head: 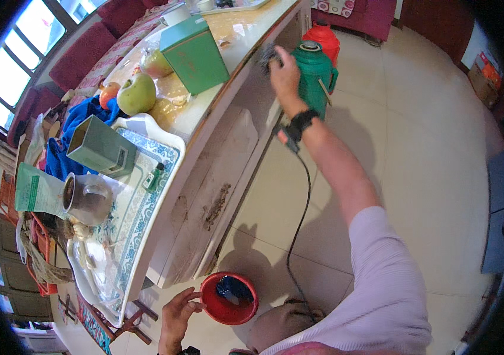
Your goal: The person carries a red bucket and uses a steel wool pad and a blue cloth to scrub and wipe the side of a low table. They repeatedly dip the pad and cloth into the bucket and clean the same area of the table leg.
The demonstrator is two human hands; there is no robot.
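Note:
My right hand [285, 75] reaches up and holds a dark grey scrubber [268, 57], apparently steel wool, against the side panel of the white table [212, 177]. On that wrist is a black band [301, 124] with a cable [306, 191] hanging from it. My left hand [180, 313] grips the rim of a small red bowl [207, 301] between thumb and fingers. Dark liquid with bright reflections [234, 289] lies inside the bowl. Brown, flaking stains [217, 206] mark the table's lower panel.
A green thermos flask [311, 66] and a red one [325, 37] stand beside the table. On top are a patterned tray [136, 222] with a mug [94, 197] and an open tin [105, 146], a green box [196, 57] and fruit [137, 95]. A folding stool [96, 326] stands at lower left.

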